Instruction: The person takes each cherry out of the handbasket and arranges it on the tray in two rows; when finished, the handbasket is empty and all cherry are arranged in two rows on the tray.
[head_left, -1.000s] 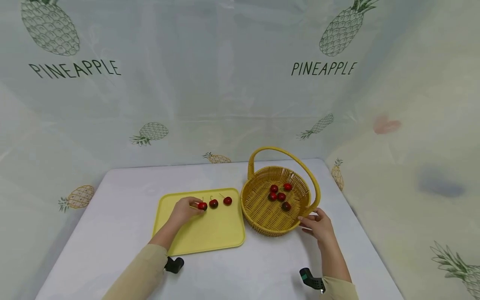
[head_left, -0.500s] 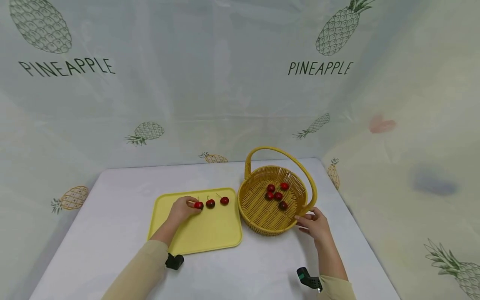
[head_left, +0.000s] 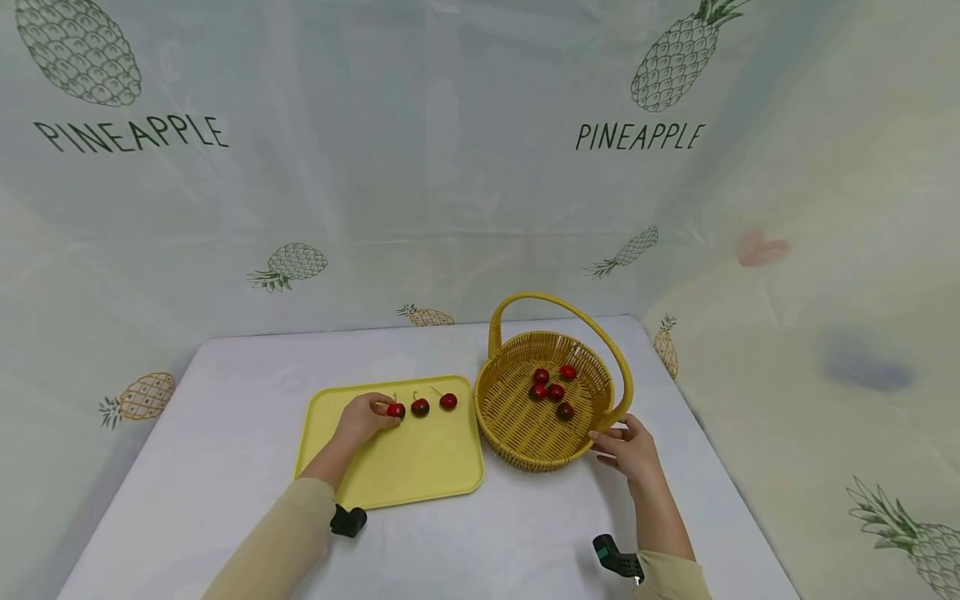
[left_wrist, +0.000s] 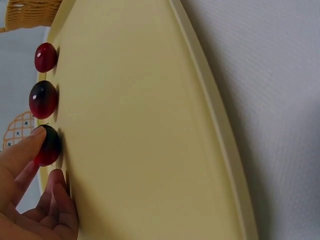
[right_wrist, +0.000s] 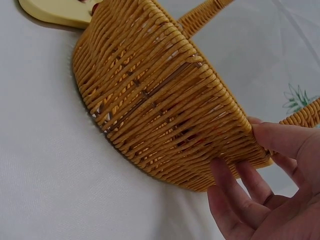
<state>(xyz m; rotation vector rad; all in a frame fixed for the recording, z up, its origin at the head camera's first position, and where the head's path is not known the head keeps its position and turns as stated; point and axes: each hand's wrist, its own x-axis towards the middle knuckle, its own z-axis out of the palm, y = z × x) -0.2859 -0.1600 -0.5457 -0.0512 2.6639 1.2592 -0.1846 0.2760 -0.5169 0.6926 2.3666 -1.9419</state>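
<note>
Thumb and forefinger of my left hand [head_left: 362,419] pinch a dark red cherry [left_wrist: 48,148] at the left end of a row on the yellow tray [head_left: 420,479]. Two more cherries, a middle one [left_wrist: 43,99] and a right one [head_left: 448,402], complete that row, stems pointing up and back. My right hand [head_left: 633,450] grips the near right side of a woven basket [head_left: 517,446], close to the foot of its handle. In the right wrist view the thumb lies on the rim and the other fingertips touch the outer wall. Several cherries [head_left: 556,392] lie inside the basket.
The basket stands at the tray's right edge, its tall arched handle [head_left: 558,302] rising over it. Both are on a white-covered table [head_left: 247,375]. Behind hangs a pale curtain [head_left: 450,167] with pineapple prints.
The whole head view has shifted slightly left. Against the tray and basket, both hands stay where they were, the left on the same cherry and the right on the basket.
</note>
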